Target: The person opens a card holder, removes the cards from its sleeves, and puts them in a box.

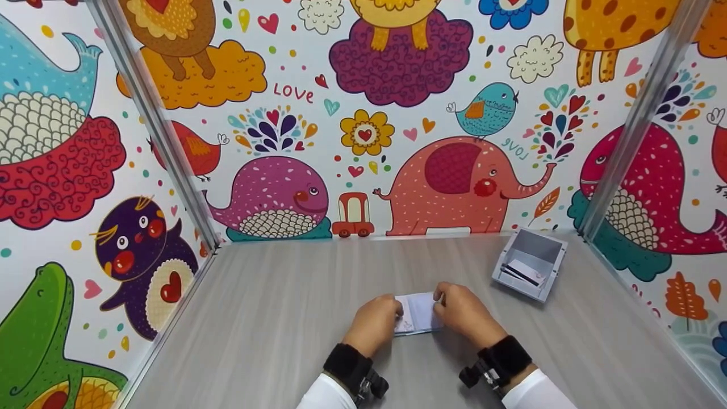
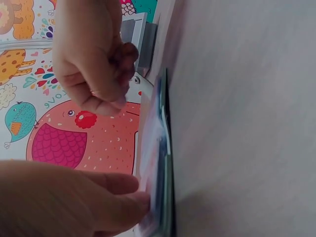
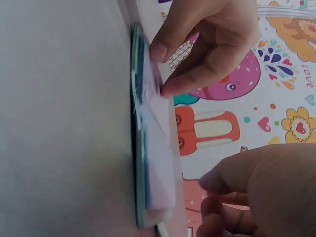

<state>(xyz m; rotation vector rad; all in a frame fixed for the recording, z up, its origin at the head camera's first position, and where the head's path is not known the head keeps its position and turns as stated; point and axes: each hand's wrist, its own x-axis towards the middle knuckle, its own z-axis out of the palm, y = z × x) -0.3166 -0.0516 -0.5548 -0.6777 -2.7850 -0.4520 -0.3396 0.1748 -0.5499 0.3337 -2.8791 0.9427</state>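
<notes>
A small card holder (image 1: 417, 313) lies spread flat on the table, with pale inner faces, clear sleeves and a green cover edge (image 3: 141, 182). In the head view, my left hand (image 1: 372, 322) is at its left half. The left thumb and fingertip pinch at the sleeve there, as the right wrist view shows from the side. My right hand (image 1: 467, 313) hovers at the right edge. Its fingers are loosely curled and a small gap separates them from the holder in the right wrist view. A pale strap with a snap (image 2: 143, 85) sticks out from the holder's right end.
A grey open box (image 1: 531, 264) stands at the back right, holding pale cards and dark strips. Printed walls (image 1: 272, 199) rise behind and at both sides, with metal posts in the corners. The wood-grain table (image 1: 272, 318) stretches around my hands.
</notes>
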